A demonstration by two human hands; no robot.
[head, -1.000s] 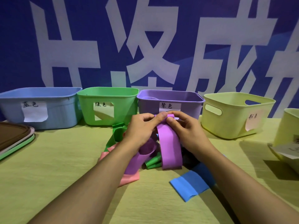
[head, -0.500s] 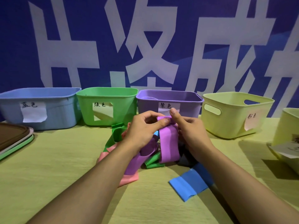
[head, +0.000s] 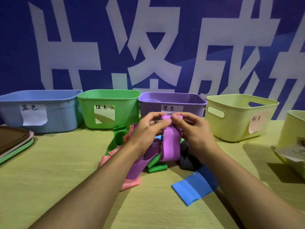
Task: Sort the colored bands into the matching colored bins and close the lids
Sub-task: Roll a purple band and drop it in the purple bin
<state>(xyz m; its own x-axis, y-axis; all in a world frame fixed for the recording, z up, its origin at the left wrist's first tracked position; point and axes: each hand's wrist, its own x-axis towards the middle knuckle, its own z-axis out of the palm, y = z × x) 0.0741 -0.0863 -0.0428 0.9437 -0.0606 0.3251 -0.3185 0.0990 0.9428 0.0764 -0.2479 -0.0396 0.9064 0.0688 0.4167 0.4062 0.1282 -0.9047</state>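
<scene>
Pinching the top fold of a bright purple band [head: 170,142], the person's left hand [head: 148,129] and right hand [head: 193,129] meet thumb to thumb just in front of the purple bin [head: 171,100], fingers curled onto the strip so that it hangs down between them over the heap. That bin is, by colour, where this one belongs — and something pale already lies inside it (a band perhaps, though I cannot tell).

As for progress, I judge the sorting barely begun. Most of the pile sits on the table [head: 49,179] under the hands: a darker purple band [head: 140,164], a green band [head: 156,166], a pink band [head: 132,184], a black one [head: 186,156], and a blue band [head: 193,187] lying flat and a little apart, nearer the person. From here the blue bin [head: 41,103] and green bin [head: 109,103] show nothing inside, though their floors are hidden; the yellow bin [head: 239,113] stands to the right.

No bin is covered — the lids [head: 13,142] lie stacked at the far left edge, untouched.
</scene>
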